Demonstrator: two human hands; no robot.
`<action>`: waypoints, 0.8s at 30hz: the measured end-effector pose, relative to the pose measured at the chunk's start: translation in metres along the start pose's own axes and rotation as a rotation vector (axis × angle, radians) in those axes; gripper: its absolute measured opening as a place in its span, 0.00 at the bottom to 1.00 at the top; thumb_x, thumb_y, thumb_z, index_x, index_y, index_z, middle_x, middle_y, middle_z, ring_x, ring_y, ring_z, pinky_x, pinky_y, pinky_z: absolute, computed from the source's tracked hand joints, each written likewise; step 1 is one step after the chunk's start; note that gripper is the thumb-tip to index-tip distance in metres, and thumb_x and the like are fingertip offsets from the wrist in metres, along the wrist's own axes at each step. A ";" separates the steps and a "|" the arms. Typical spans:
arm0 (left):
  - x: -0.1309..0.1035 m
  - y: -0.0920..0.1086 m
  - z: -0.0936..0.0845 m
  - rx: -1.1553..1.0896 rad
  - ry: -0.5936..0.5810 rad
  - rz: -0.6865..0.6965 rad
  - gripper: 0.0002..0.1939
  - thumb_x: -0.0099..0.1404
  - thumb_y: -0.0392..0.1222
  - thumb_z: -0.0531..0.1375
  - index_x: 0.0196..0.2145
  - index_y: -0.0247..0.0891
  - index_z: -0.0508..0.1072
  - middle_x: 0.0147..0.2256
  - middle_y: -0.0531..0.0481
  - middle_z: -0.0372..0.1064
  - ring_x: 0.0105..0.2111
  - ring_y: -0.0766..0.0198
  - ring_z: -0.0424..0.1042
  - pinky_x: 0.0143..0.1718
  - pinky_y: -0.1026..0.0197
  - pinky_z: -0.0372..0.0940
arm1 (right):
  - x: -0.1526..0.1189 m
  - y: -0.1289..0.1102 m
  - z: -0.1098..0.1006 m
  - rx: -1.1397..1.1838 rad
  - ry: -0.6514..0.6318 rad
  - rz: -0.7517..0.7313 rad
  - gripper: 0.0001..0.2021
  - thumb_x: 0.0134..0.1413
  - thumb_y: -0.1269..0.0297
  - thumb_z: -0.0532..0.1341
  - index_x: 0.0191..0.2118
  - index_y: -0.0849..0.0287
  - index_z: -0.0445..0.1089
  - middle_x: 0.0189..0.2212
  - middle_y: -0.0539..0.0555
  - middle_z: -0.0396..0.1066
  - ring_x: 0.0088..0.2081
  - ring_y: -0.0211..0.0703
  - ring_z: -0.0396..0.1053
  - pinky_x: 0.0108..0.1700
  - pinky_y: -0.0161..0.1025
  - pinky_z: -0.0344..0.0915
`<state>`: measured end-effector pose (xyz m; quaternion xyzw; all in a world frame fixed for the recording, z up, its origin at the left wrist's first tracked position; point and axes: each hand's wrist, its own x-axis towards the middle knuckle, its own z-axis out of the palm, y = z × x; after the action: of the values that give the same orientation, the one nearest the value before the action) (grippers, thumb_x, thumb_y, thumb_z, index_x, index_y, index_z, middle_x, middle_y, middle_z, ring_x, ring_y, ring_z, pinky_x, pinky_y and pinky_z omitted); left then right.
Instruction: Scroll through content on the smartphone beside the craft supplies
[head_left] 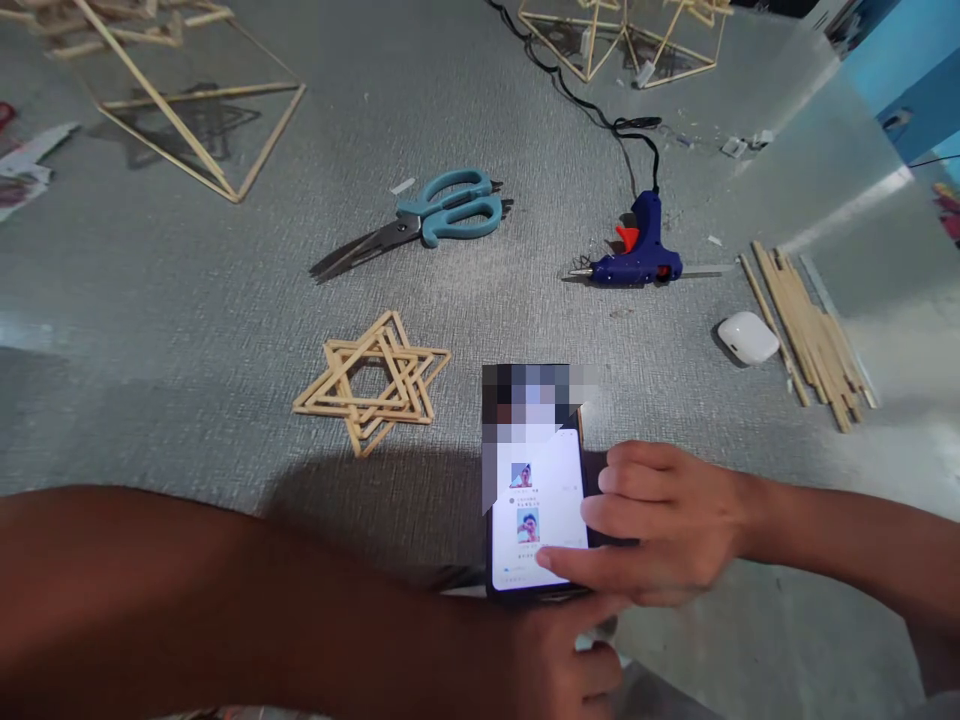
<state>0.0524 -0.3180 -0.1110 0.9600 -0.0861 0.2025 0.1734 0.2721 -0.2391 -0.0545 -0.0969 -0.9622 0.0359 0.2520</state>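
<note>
A phone (536, 510) with a lit screen lies at the lower middle, its top part pixelated. My right hand (660, 525) reaches in from the right, index fingertip on the lower screen and the other fingers bent beside the phone's right edge; it grips nothing. Below the phone is my left hand (574, 650), one finger stretched out under the right hand and others curled, with a gap between them and nothing visibly held. A star of thin wooden sticks (412, 405) lies flat to the phone's left.
Blue-handled scissors (461, 220) and a blue glue gun (637, 260) with a black cord lie farther back. At right are a white case (748, 338) and a stick bundle (806, 330). Stick frames stand at the back left (270, 140) and back right (682, 75).
</note>
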 end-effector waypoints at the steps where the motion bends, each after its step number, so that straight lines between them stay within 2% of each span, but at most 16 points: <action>1: -0.001 -0.001 -0.002 0.004 -0.011 0.012 0.09 0.62 0.39 0.72 0.29 0.42 0.76 0.29 0.51 0.66 0.35 0.57 0.66 0.61 0.44 0.67 | 0.000 0.000 0.000 -0.002 0.009 0.006 0.12 0.70 0.60 0.62 0.53 0.53 0.80 0.31 0.47 0.69 0.33 0.41 0.60 0.36 0.41 0.61; 3: -0.002 -0.002 -0.004 0.015 -0.031 0.028 0.08 0.61 0.40 0.72 0.28 0.43 0.77 0.30 0.50 0.69 0.35 0.56 0.67 0.67 0.41 0.63 | -0.002 0.001 -0.001 -0.003 -0.006 0.025 0.13 0.71 0.61 0.61 0.52 0.55 0.80 0.30 0.48 0.68 0.33 0.41 0.60 0.35 0.41 0.61; 6: -0.003 -0.002 -0.003 0.025 -0.051 0.048 0.10 0.60 0.42 0.73 0.25 0.45 0.77 0.29 0.50 0.69 0.34 0.55 0.68 0.70 0.39 0.60 | -0.003 0.001 0.000 -0.010 -0.031 0.060 0.15 0.70 0.64 0.58 0.55 0.57 0.78 0.31 0.49 0.67 0.34 0.43 0.60 0.36 0.42 0.62; 11: -0.003 -0.001 0.003 0.037 -0.026 0.082 0.11 0.59 0.42 0.74 0.24 0.44 0.77 0.24 0.54 0.62 0.30 0.58 0.65 0.70 0.35 0.61 | -0.004 -0.001 0.005 -0.201 0.016 0.372 0.20 0.69 0.70 0.53 0.61 0.65 0.74 0.40 0.58 0.71 0.41 0.49 0.64 0.43 0.46 0.67; 13: -0.002 -0.001 0.004 0.045 -0.015 0.075 0.09 0.60 0.41 0.74 0.26 0.45 0.79 0.24 0.54 0.62 0.31 0.58 0.65 0.70 0.35 0.62 | -0.005 -0.002 0.006 -0.206 0.021 0.411 0.21 0.68 0.71 0.53 0.61 0.64 0.73 0.41 0.58 0.71 0.41 0.49 0.65 0.43 0.47 0.67; 16: 0.000 -0.001 0.001 0.058 -0.010 0.051 0.06 0.60 0.41 0.74 0.29 0.46 0.81 0.26 0.52 0.66 0.31 0.58 0.66 0.70 0.37 0.62 | -0.006 -0.002 0.003 -0.122 0.078 0.265 0.20 0.67 0.69 0.55 0.59 0.61 0.76 0.38 0.56 0.69 0.40 0.49 0.64 0.42 0.46 0.67; 19: 0.001 -0.001 0.000 0.061 -0.014 0.037 0.08 0.59 0.43 0.74 0.27 0.44 0.80 0.26 0.53 0.66 0.28 0.59 0.63 0.69 0.37 0.63 | -0.004 -0.001 -0.002 -0.044 0.039 0.100 0.15 0.69 0.65 0.57 0.53 0.54 0.79 0.37 0.52 0.69 0.38 0.46 0.63 0.41 0.43 0.66; 24: -0.001 -0.002 0.009 0.030 0.044 0.068 0.14 0.58 0.47 0.74 0.24 0.43 0.74 0.26 0.52 0.65 0.27 0.59 0.62 0.65 0.38 0.65 | -0.001 0.000 -0.003 0.000 -0.049 0.023 0.14 0.72 0.62 0.58 0.54 0.51 0.79 0.40 0.50 0.72 0.38 0.43 0.63 0.41 0.41 0.64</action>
<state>0.0553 -0.3191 -0.1198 0.9543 -0.1120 0.2305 0.1536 0.2748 -0.2396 -0.0523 -0.1072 -0.9670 0.0410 0.2276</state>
